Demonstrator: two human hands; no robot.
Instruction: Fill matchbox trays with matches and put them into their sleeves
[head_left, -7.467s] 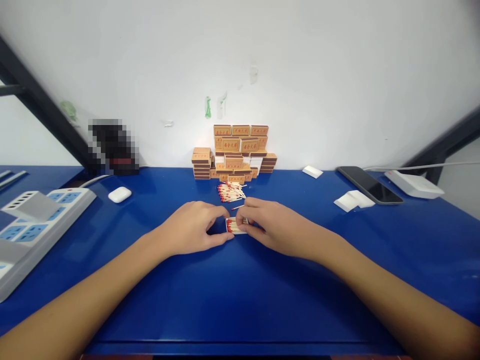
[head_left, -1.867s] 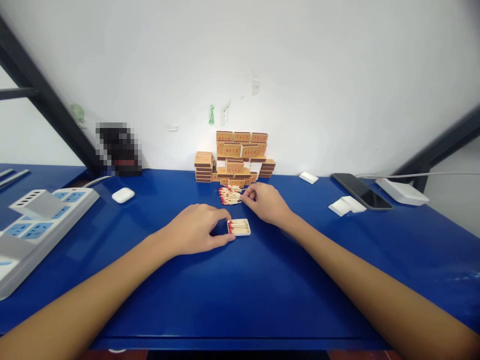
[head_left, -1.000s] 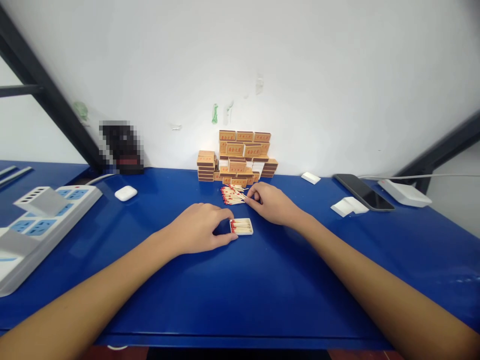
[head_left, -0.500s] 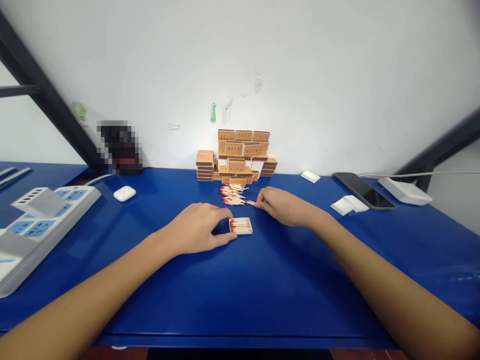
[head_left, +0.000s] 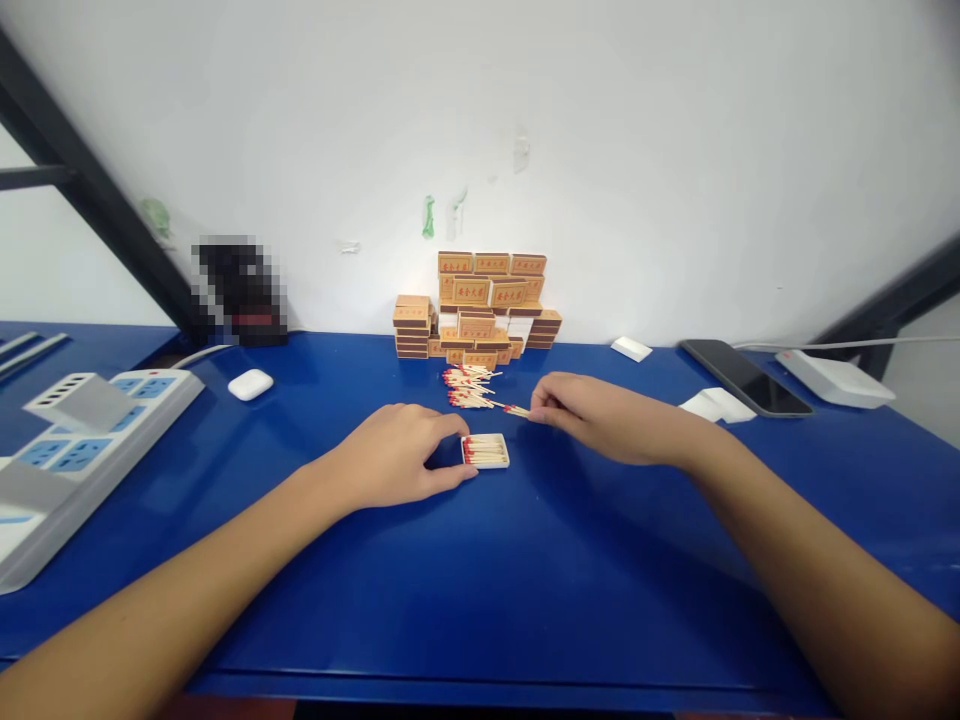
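My left hand (head_left: 405, 455) grips the left end of a small white matchbox tray (head_left: 504, 466) between thumb and forefinger. Red-headed matches (head_left: 486, 449) lie side by side in the tray, heads to the left. To the right and a little farther back, my right hand (head_left: 570, 410) pinches a few matches (head_left: 517, 411), their red heads pointing left. A loose pile of matches (head_left: 471, 388) lies just left of them on the blue table (head_left: 450, 590). How many matches the right fingers hold I cannot tell.
Stacked matchboxes (head_left: 491, 293) stand against the wall behind the pile. On the left are a power strip (head_left: 97, 440) and a white earbud case (head_left: 250, 384). A phone (head_left: 742, 377), white paper (head_left: 718, 404), a white box (head_left: 836, 378) and a small white piece (head_left: 631, 348) lie right.
My right hand has drawn back to the right, away from the pile, with the matches between its fingers. My left hand stays at the tray. The view has shifted slightly.
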